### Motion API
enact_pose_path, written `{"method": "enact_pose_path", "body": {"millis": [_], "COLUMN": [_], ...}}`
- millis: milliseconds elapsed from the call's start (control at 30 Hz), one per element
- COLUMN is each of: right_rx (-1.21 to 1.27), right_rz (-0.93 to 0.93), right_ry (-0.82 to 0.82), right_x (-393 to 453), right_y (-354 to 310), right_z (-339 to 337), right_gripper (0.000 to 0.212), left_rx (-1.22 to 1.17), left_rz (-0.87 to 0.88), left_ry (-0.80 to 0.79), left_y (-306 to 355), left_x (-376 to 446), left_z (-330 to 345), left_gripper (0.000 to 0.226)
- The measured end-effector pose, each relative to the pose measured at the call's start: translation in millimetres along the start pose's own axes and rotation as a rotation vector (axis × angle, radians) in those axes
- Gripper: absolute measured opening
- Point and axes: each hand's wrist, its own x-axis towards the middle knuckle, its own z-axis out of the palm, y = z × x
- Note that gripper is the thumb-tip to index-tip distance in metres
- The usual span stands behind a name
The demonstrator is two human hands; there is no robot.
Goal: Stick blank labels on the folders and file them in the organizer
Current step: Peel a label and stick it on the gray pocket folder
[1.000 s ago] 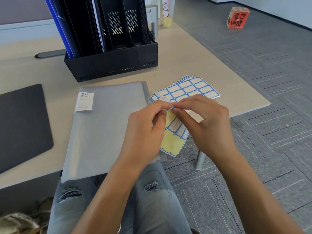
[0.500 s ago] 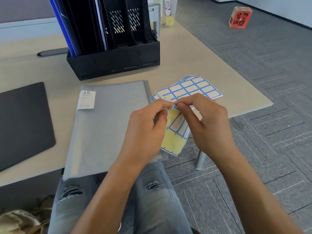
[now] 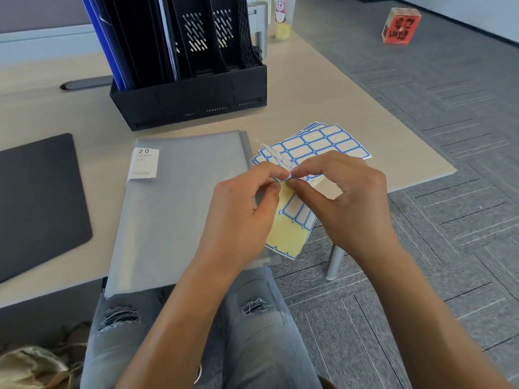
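Above the matte grey folder (image 3: 179,209), left hand (image 3: 238,217) and right hand (image 3: 348,203) both pinching a glossy, blue-bordered label sheet (image 3: 292,228).

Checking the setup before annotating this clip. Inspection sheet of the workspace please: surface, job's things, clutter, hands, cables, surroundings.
Surface: light wood desk, its near right corner in view.
Job's things: grey folder flat on the desk, overhanging the near edge; label sheets fanned beside it; partly peeled label sheet held over the edge; black organizer behind, folders already standing in it.
Clutter: dark mat at left; clear cup at the back.
Hands: left hand and right hand both pinch the peeled sheet's top.
Cables: nothing seen.
Surroundings: grey carpet; red box on the floor.
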Motion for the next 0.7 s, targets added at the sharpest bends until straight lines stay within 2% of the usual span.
{"method": "enact_pose_path", "body": {"millis": [300,700], "right_rx": [0.061,0.215], "right_rz": [0.057,0.348], "right_ry": [-0.029,-0.017], "right_x": [2,1], "right_y": [-2,-13], "right_z": [-3,-4], "right_gripper": [0.003,0.004], "left_rx": [0.109,0.064], "left_rz": [0.083,0.026], "left_ry": [0.007,-0.014], "left_y": [-3,-7], "left_x": [1,0], "left_z": [0,2], "left_gripper": [0.022,0.028]}}
